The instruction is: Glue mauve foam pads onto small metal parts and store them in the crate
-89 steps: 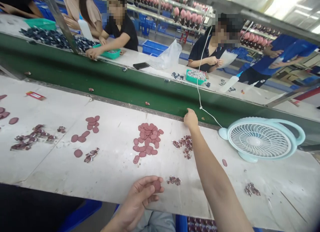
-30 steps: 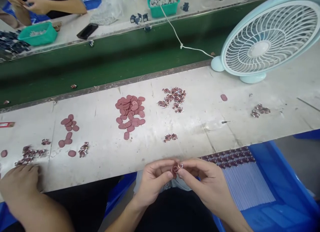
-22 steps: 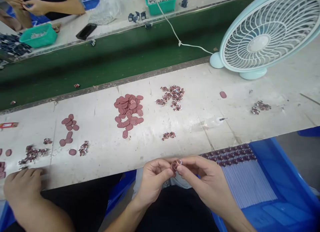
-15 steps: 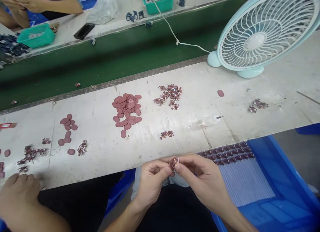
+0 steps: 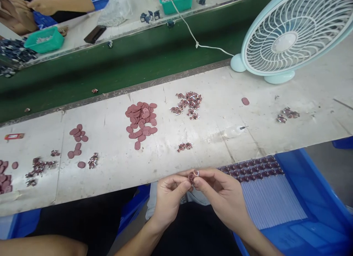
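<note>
My left hand (image 5: 171,196) and my right hand (image 5: 224,194) meet at the table's front edge. Both are closed, pinching one small reddish-brown figure piece (image 5: 192,176) with a white-edged part between thumbs and fingertips. Its underside is hidden by my fingers. Just beyond my hands lies a small group of brown-and-white figure pieces (image 5: 184,147). Farther back sits a larger heap of similar pieces (image 5: 190,102), with a pile of flat reddish oval discs (image 5: 141,120) to its left.
At right are a blue bin (image 5: 317,182) holding rows of brown pieces on a ridged sheet, a clear bottle with a dark tip (image 5: 234,131), and a pale blue fan (image 5: 286,42). A co-worker's forearm (image 5: 44,245) shows at lower left. Beyond runs a green belt (image 5: 124,59).
The co-worker's hand at lower left has withdrawn from the table, leaving only a forearm in view. My hands keep the same pinch on the piece. The view has shifted slightly left.
</note>
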A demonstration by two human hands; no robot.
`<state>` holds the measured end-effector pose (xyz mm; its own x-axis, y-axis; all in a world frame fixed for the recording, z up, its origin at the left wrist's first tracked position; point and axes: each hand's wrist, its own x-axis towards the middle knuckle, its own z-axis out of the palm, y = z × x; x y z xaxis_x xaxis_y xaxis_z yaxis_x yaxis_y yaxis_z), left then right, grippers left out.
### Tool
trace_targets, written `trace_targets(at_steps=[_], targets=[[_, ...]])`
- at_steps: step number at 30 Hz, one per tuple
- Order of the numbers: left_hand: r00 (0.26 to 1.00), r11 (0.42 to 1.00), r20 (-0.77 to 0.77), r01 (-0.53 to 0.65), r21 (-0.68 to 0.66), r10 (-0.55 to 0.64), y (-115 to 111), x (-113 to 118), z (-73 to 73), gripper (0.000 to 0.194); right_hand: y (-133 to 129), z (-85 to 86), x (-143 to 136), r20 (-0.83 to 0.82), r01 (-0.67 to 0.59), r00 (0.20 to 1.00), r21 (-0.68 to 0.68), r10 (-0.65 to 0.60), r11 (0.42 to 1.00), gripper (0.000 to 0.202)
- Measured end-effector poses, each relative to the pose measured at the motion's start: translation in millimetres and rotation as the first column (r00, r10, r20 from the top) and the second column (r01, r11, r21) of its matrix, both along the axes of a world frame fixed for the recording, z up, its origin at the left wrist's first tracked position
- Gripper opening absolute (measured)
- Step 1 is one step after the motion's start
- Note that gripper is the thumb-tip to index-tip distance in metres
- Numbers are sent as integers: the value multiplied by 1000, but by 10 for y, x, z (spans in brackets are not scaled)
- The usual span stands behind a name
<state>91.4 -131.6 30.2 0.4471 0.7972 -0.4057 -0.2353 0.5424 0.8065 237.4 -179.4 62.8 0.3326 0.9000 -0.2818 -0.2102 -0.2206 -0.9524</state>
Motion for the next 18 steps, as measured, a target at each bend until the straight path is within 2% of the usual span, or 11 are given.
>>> trace_targets(at_steps=[4, 6, 7, 9, 10, 11, 13, 14, 16, 18], targets=[[997, 994, -58, 53, 94, -48, 6, -35, -7, 9, 0, -66, 38, -109, 41, 993, -55, -47, 998, 13], [972, 949, -231, 114, 295, -45, 126, -141, -4, 17, -93, -150, 118, -150, 107, 982, -82, -118, 991, 15], [934, 889, -357, 153, 432, 12, 230, -222, -6, 20, -169, -204, 181, -167, 156, 971, -90, -170, 984, 15], [782, 699, -575, 272, 661, 240, 513, -428, -16, 21, -366, -327, 349, -163, 294, 937, -103, -308, 950, 19], [691, 618, -623, 320, 718, 367, 677, -541, -22, 22, -479, -393, 450, -141, 364, 915, -111, -378, 925, 22], [587, 588, -673, 373, 718, 450, 842, -648, -28, 25, -597, -460, 556, -106, 436, 888, -117, -447, 893, 24], [412, 602, -745, 440, 667, 524, 1130, -823, -36, 27, -835, -597, 763, -22, 549, 831, -128, -556, 826, 28], [358, 621, -776, 466, 630, 519, 1239, -881, -40, 28, -953, -666, 855, 21, 590, 805, -133, -593, 796, 29], [346, 664, -804, 454, 595, 484, 1378, -943, -51, 30, -1187, -812, 1008, 133, 646, 763, -141, -632, 750, 31], [278, 756, -849, 388, 527, 449, 1440, -963, -69, 31, -1419, -979, 1121, 256, 674, 734, -154, -629, 723, 33]])
